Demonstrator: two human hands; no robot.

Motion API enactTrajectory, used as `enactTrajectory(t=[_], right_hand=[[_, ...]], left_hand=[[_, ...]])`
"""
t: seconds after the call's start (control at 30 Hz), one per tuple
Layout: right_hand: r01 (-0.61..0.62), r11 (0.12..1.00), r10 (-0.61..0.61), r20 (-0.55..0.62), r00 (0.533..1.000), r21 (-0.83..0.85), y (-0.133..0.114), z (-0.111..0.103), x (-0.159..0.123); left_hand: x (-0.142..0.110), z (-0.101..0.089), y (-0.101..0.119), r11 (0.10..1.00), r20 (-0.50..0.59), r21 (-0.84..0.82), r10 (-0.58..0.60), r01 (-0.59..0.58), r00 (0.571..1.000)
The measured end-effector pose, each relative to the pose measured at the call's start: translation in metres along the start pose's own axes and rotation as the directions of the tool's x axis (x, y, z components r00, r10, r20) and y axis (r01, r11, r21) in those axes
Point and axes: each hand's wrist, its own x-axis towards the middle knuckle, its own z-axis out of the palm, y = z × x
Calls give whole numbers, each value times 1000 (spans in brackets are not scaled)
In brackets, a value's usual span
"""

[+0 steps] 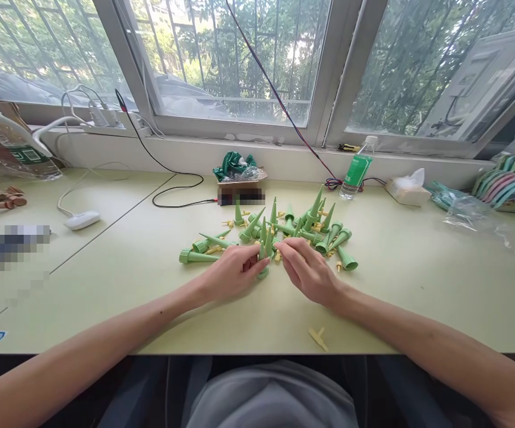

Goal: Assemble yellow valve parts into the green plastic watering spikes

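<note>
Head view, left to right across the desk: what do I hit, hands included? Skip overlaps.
Wooden items → white oval device → leftmost green cone → left hand → right hand → green-labelled bottle → tissue pack → stack of multicoloured pieces.

Holds a green cone (263,273) in the left hand (236,270) at frame centre, with the right hand (313,273) just beside; shows a yellow fitting (318,339) at lower centre, a bottle (357,170) at upper right.

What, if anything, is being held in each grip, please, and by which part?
The left grip holds a green conical plastic spike by its tapered body, above the base. Whether the right grip holds anything cannot be told.
</note>
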Motion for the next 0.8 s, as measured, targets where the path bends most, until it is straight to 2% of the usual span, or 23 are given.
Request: enactTrajectory(t=[0.33,0.5,0.53,0.6,0.67,0.7,0.73,0.8], right_hand=[[-60,989,45,111,993,132,-3,9,-6],[-53,983,49,30,998,177,-4,4,-2],[-14,980,13,5,1000,200,-6,1,-1],[135,958,-135,-20,991,252,-12,-7,1],[299,910,-296,-55,954,287,-22,-14,3],[339,887,-341,-49,939,314,-27,-16,3],[365,867,-386,-5,922,338,-32,-18,4],[426,842,-495,160,854,330,-41,-19,5]], left_hand=[[-2,2,-3,999,-35,42,8,-6,999],[-2,1,-1,998,-37,60,-4,7,999],[-2,1,-1,998,-39,67,-5,7,999],[-2,1,0,997,-46,82,-5,9,999],[-2,1,0,996,-48,93,-8,13,999],[-2,1,1,995,-46,94,-12,17,999],[-2,1,1,996,-45,92,-15,19,999],[-2,1,1,996,-43,83,-19,23,999]])
